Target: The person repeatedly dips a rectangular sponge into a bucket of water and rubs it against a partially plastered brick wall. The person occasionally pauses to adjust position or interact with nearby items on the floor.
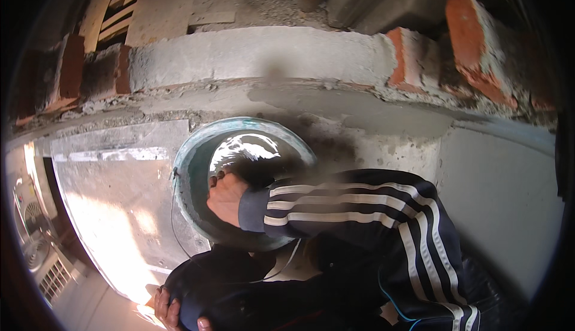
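Note:
My right hand (226, 199) is inside a worn green bucket (184, 196), over the water (248, 145), its fingers curled. A dark shape lies just beyond the fingers; whether it is an object or shadow I cannot tell, and anything in the hand is hidden. A dark sleeve with white stripes (341, 202) reaches across from the right. At the lower edge my left hand (169, 310) rests on my dark-clothed knee (197, 280), fingers and thumb apart. The bucket's thin wire handle (293, 259) hangs down on the near side.
Beyond the bucket runs a low grey mortared ledge (257, 55), with red bricks (470, 37) standing at the right and left. A sunlit grey slab (120, 181) lies to the left. Outdoor fan units (36, 229) show at far left, a pale panel (503, 181) at right.

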Tool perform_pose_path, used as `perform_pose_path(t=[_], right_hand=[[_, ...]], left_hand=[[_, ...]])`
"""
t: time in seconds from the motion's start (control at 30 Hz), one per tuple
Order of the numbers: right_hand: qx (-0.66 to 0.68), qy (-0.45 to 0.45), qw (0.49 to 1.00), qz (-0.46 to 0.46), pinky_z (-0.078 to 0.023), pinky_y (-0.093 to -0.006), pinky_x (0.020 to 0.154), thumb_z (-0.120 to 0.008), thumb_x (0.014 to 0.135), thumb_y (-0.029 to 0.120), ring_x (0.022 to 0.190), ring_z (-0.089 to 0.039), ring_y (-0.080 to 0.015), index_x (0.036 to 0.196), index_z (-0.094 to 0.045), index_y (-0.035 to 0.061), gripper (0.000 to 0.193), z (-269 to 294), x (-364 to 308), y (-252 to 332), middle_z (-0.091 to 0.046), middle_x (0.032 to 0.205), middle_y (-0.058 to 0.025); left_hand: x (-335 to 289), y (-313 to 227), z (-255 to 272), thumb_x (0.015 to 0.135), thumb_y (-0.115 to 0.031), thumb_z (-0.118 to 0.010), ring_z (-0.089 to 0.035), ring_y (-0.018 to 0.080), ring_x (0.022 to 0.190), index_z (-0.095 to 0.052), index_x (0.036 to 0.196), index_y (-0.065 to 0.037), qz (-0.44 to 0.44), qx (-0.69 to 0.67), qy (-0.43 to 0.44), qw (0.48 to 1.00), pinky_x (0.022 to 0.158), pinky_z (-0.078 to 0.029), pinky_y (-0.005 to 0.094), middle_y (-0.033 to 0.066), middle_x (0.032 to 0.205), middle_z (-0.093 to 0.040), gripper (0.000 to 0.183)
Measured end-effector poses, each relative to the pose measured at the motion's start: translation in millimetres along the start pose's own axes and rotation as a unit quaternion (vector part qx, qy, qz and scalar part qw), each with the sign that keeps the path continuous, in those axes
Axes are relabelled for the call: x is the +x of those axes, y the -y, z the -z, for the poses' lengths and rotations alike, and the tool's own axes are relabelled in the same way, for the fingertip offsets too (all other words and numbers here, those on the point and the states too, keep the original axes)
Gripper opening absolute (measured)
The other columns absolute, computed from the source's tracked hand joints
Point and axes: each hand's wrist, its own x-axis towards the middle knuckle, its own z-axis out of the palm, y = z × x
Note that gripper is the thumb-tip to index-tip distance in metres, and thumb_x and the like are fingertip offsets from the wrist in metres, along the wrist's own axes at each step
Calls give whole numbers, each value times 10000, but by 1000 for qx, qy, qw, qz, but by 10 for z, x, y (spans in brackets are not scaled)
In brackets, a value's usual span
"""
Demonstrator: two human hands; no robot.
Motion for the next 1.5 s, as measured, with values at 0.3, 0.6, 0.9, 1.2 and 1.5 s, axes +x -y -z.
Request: perform_pose_path(t=[0.3,0.6,0.9,1.2,1.5], right_hand=[[57,-220,973,40,-475,-338,706,-664,654,148,988,-555,-202,914,-547,89,292,700,-869,-128,-596,902,-43],[372,-146,913,-79,-482,-389,615,-599,761,131,721,-633,-302,1126,-482,12,401,633,-1315,-361,-638,788,-149],[768,-69,630,-98,-491,-323,834,-530,839,31,945,-566,-178,1315,-321,16,520,344,-1323,-436,-535,1123,-106],[718,-114,663,-178,-477,-330,836,-577,799,87,1023,-553,-214,1283,-356,63,532,410,-1282,-455,-535,1111,-135],[172,-96,963,-185,-516,-446,690,-643,640,54,992,-544,-330,1141,-451,16,538,212,-849,-342,-430,1117,-182]], left_hand=[[-170,0,69,873,-288,-528,-514,410,1031,-536,1112,100,-60,-26,-13,998,930,-373,458,280,1084,-557,456],[-391,151,30,806,-356,-552,-490,416,1084,-548,1029,44,-13,-53,-82,995,977,-331,512,244,1102,-554,459],[-441,168,105,782,-308,-560,-492,424,1095,-556,1025,38,-12,-43,-74,996,965,-352,489,238,1102,-560,422],[-403,214,108,778,-309,-573,-492,421,1095,-555,1034,36,-33,-55,-56,996,962,-354,487,236,1104,-559,431],[-358,189,72,813,-320,-562,-483,418,1107,-540,1048,36,-44,-51,-41,997,962,-348,503,231,1113,-549,426]])
